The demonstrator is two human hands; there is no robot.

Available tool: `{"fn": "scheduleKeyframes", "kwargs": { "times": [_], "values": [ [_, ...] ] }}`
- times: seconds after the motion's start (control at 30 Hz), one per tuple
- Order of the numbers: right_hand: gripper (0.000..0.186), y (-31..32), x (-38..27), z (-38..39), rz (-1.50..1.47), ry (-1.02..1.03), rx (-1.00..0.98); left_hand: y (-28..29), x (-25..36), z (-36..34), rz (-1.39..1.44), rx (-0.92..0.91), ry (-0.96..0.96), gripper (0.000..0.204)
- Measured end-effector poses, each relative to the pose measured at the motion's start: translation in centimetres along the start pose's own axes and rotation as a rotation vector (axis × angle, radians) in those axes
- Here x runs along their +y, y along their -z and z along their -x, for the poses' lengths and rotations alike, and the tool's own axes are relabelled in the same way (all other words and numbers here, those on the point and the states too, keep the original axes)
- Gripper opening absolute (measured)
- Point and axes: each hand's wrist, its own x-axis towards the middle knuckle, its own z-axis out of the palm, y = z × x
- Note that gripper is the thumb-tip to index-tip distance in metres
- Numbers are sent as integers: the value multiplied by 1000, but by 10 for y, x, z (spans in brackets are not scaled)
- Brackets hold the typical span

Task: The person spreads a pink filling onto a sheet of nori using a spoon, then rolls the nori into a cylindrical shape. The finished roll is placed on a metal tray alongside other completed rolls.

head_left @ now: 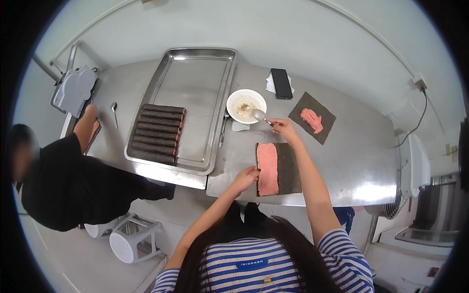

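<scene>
My right hand [282,128] is closed on the handle of a spoon [259,115], its bowl at the right rim of a white bowl [233,94] of cloudy liquid with brown specks. In front of me lies a dark nori sheet [290,171], its left part covered by a flattened band of pink paste [267,168]. My left hand [248,177] pinches the left edge of that sheet. Farther right, a second nori sheet [326,113] carries a rough lump of pink paste [311,120].
Left of the bowl stands a large metal tray [188,53] with several nori rolls [157,133]. A knife-like utensil [223,132] lies beside it. A black phone [281,83] rests at the back. Another person [83,176] works at the left, near a second spoon [114,115]. White stools [132,241] stand below.
</scene>
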Motion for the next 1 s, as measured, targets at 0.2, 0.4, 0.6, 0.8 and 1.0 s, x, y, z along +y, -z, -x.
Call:
{"fn": "scheduleKeyframes", "kwargs": {
  "times": [0.2,0.4,0.6,0.8,1.0],
  "values": [
    [38,17,33,-32,248,61,67,-4,-12,-5,-9,-51,49,56],
    [22,-29,-32,109,670,435,415,6,6,3,52,-43,94,51],
    [29,-92,-5,233,942,359,210,0,18,-1,78,-70,80,49],
    [23,-110,27,247,999,324,315,-5,15,-8,9,-43,49,46],
    [14,-96,26,251,664,232,516,-16,8,-17,-384,151,-306,32]
  ]
}}
